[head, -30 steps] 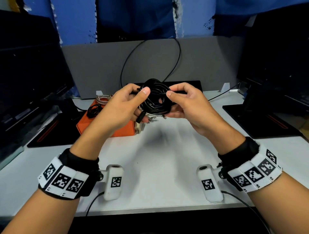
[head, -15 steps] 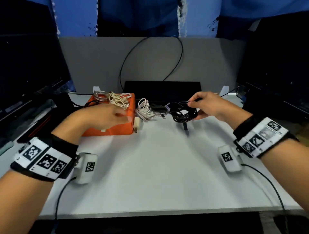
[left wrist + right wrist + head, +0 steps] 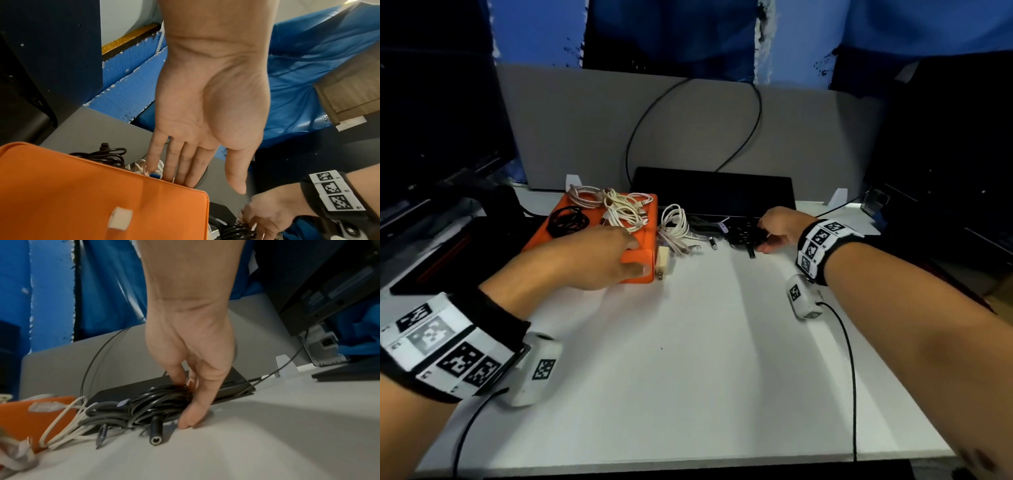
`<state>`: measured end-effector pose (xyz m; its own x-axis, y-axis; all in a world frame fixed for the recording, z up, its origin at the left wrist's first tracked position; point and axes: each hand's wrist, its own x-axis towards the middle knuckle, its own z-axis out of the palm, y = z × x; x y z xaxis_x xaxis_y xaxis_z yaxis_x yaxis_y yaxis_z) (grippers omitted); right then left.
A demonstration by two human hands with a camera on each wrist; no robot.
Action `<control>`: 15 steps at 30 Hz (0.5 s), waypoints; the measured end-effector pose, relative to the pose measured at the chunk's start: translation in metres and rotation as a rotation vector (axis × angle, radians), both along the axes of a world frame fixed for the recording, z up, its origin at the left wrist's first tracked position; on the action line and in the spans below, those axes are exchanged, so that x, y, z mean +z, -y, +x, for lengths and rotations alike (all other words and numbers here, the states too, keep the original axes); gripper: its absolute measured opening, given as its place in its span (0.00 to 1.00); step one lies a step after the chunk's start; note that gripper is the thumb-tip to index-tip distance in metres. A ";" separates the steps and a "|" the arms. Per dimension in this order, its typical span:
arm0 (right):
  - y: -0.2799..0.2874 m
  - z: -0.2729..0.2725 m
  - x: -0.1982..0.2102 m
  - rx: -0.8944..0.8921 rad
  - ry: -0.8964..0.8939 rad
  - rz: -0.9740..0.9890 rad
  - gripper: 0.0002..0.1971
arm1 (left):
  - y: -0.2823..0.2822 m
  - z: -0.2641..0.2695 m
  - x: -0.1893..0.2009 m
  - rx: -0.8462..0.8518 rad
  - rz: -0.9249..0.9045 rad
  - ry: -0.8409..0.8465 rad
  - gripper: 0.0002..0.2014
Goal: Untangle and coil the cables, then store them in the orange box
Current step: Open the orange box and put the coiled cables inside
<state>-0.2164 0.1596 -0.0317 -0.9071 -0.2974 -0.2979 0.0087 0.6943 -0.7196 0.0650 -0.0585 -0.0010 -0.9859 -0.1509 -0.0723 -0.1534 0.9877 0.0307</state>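
One orange box (image 3: pixel 642 240), three coils inside, two hands

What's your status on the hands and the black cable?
Left hand open, fingers on orange box rim. Right hand gripping coiled black cable on the table, not boxed yet. Loose white cable lies between coil and box.

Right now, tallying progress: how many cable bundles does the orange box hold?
3: black coil at left, pinkish braided coil at back, white bundle at right. The left hand may hide more.
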 end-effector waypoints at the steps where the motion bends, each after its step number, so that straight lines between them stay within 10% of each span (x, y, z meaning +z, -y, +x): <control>1: 0.004 -0.005 -0.001 0.034 -0.051 0.071 0.08 | 0.001 0.001 0.002 -0.007 0.017 0.006 0.24; 8: 0.037 0.044 0.045 0.253 -0.691 0.460 0.16 | 0.039 0.012 0.032 0.084 0.407 -0.368 0.06; 15: 0.087 0.140 0.050 0.621 -0.703 0.370 0.15 | 0.133 0.012 0.028 0.607 0.312 -0.324 0.13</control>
